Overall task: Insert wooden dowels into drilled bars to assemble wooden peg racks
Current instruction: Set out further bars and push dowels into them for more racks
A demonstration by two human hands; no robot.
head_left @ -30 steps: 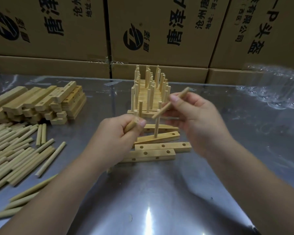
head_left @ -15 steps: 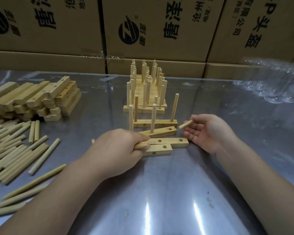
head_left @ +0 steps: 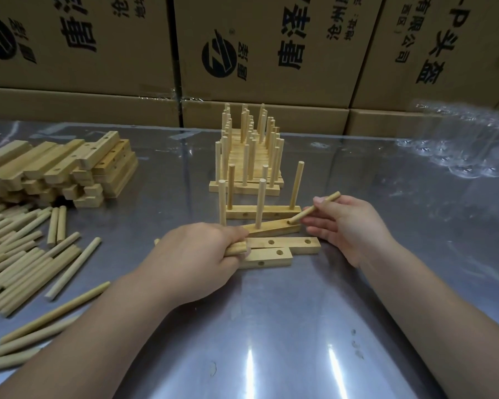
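Observation:
My right hand (head_left: pixel 349 226) pinches a dowel (head_left: pixel 314 207) slanted with its lower tip at the end hole of a tilted drilled bar (head_left: pixel 274 227). That bar carries two upright dowels. My left hand (head_left: pixel 196 254) grips a bundle of dowels (head_left: pixel 236 248) and rests against the bar's left end. Two empty drilled bars (head_left: pixel 283 242) (head_left: pixel 268 257) lie flat just in front. Behind stands a bar with three pegs (head_left: pixel 264 211), and farther back a row of finished peg racks (head_left: pixel 248 156).
Loose dowels (head_left: pixel 15 249) lie spread at the left of the shiny metal table (head_left: pixel 271 341). A stack of drilled bars (head_left: pixel 64 168) sits at the back left. Cardboard boxes (head_left: pixel 257 47) wall the far edge. Clear plastic wrapping (head_left: pixel 458 145) lies at the right.
My right hand has turned over and brought its dowel's tip to the tilted bar's end hole. My left hand stays low against the bars with its bundle.

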